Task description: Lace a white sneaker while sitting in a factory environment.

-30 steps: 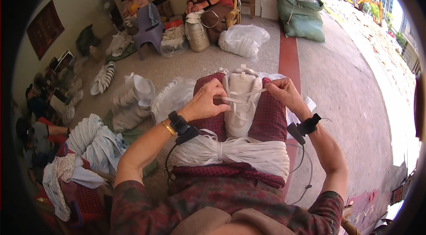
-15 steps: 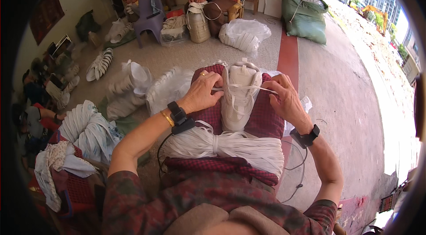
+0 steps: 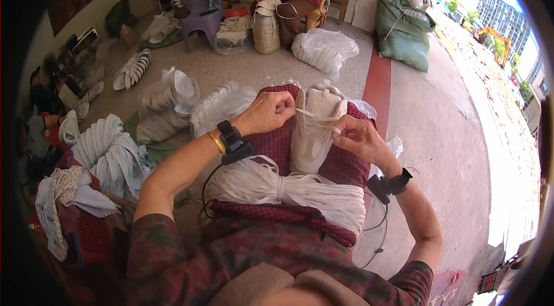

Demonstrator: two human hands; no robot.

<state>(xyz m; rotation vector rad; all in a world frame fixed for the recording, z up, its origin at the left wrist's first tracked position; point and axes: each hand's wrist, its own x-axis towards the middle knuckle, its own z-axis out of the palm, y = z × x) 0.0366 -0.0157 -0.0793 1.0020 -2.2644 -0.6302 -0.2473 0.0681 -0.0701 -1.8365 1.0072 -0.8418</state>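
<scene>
A white shoe upper [image 3: 314, 133] rests on the dark red checked cloth [image 3: 271, 141] over my lap, its wide opening at the far end. A flat white shoelace [image 3: 313, 114] crosses it. My left hand [image 3: 266, 113] pinches one end of the lace at the shoe's left edge. At the right edge my right hand [image 3: 360, 137] is closed on the other part of the lace, fingers against the shoe's side. Nearer to me lies a thick bundle of white laces [image 3: 283, 187], tied round its middle.
Stacked white shoe uppers [image 3: 109, 153] lie at the left, with more in clear plastic bags [image 3: 222, 111]. Beyond sit two people near a purple chair [image 3: 200, 17]. A green sack [image 3: 404, 34] stands far right. Cables hang from both my wrists.
My right hand has come in and down to the shoe's right edge, and my left hand has shifted slightly. The lace now slants across the shoe instead of stretching wide to the right.
</scene>
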